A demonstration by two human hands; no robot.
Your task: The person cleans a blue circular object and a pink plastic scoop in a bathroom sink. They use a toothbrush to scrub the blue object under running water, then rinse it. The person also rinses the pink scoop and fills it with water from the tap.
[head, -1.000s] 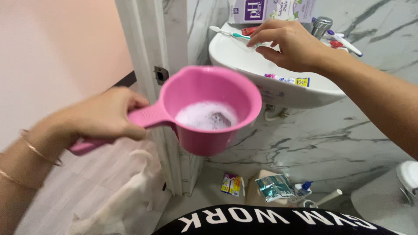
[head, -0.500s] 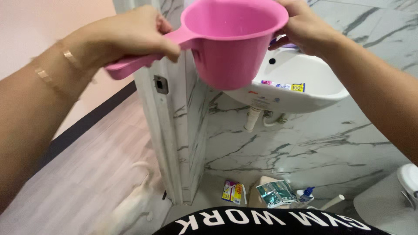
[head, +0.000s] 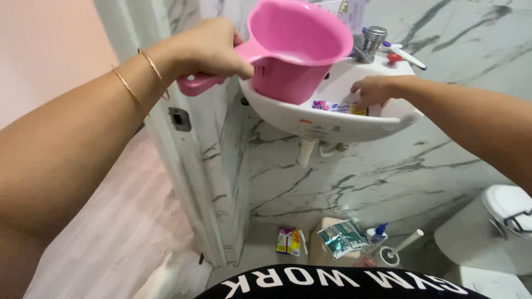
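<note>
My left hand (head: 208, 50) grips the handle of a pink plastic scoop (head: 293, 52) and holds it over the left part of a white wall sink (head: 332, 124), tilted toward the basin. A trace of foam shows on its inner wall. My right hand (head: 374, 91) rests on the sink's front rim, fingers spread, holding nothing. Gold bangles circle my left wrist.
A chrome tap (head: 374, 39) and a toothbrush (head: 407, 55) sit on the sink's back ledge. A white door frame (head: 166, 133) stands left of the sink. On the floor lie small packets (head: 291, 241), a green pouch (head: 341, 238) and a toilet brush (head: 393, 252). A toilet (head: 499, 221) is at right.
The scoop has gone from held high in both hands to over the sink. My right hand let go of its rim and dropped onto the sink's edge.
</note>
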